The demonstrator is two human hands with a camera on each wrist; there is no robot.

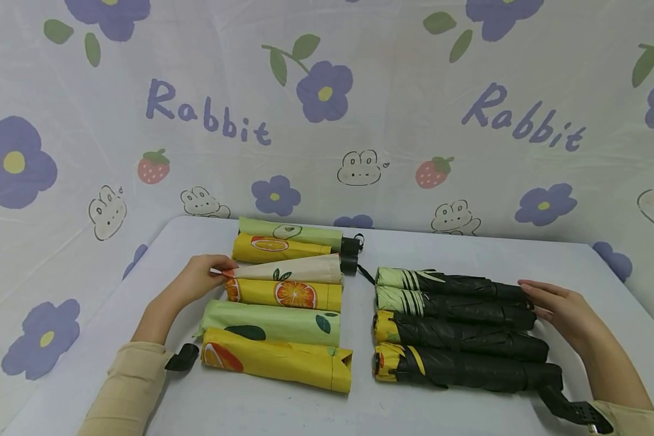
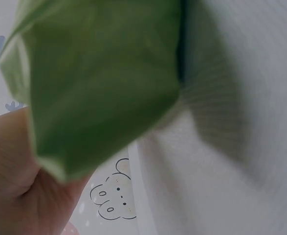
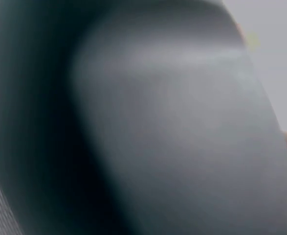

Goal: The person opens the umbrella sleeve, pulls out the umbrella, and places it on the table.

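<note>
My left hand (image 1: pixel 198 280) pinches the tapered left end of a cream umbrella sleeve (image 1: pixel 310 267) printed with leaves, which has a black end on its right. Folded sleeves lie around it: yellow with orange slices (image 1: pixel 264 293), light green (image 1: pixel 300 326), and yellow in front (image 1: pixel 289 363). My right hand (image 1: pixel 569 312) has its fingers extended at the right end of the rearmost folded black umbrella (image 1: pixel 469 286) with green stripes. Close up in the left wrist view is a light green sleeve (image 2: pixel 99 93). A blurred dark shape fills most of the right wrist view.
Beyond the cream sleeve lie a yellow orange-print umbrella (image 1: pixel 305 249) and a green avocado-print one (image 1: pixel 316 235). More folded black umbrellas (image 1: pixel 469 366) with yellow or green ends line the right side. The white table (image 1: pixel 414 412) ends at a printed backdrop (image 1: pixel 392 109).
</note>
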